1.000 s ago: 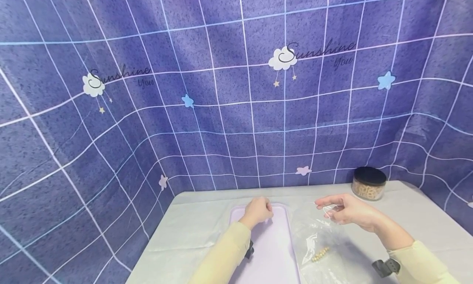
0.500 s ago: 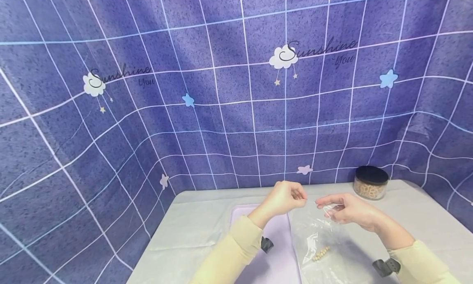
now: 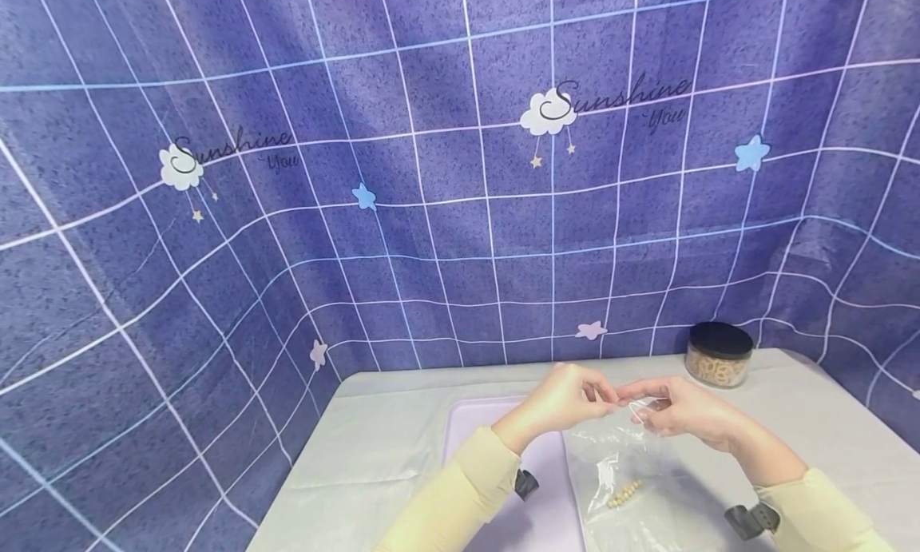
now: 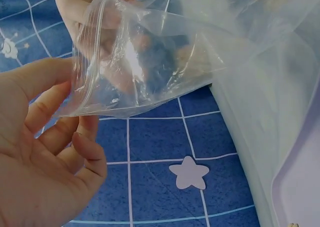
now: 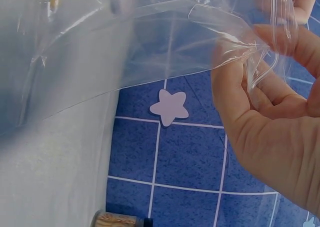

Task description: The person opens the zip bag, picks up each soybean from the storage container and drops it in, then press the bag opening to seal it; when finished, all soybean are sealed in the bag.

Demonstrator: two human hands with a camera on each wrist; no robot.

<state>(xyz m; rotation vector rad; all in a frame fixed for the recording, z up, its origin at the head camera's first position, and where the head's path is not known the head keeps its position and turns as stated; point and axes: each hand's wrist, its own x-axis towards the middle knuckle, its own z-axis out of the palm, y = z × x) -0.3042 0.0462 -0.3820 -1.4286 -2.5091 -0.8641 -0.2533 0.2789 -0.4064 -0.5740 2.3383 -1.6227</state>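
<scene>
A clear plastic zip bag [image 3: 611, 460] stretches from both hands down over the table, beside the tray. My right hand [image 3: 683, 412] pinches the bag near its mouth, with the film bunched between thumb and fingers [image 5: 280, 87] in the right wrist view. At the other side of the mouth, my left hand [image 3: 564, 396] holds the zip edge by thumb and forefinger; its remaining fingers [image 4: 90, 157] curl loosely below. The two sets of fingertips almost meet in the head view. Low in the bag lies a short row of small pale-yellow round pieces [image 3: 624, 494].
A lilac tray [image 3: 483, 412] lies to the left of the bag, partly behind the left arm. At the back right stands a clear jar [image 3: 719, 364] with a black lid, with ring-shaped snacks inside. A purple grid-patterned curtain [image 3: 460, 216] hangs behind the white-covered table [image 3: 374, 448].
My left hand has moved right and up from over the tray, across to the bag's mouth beside the right hand. The right hand has stayed in place, holding the bag.
</scene>
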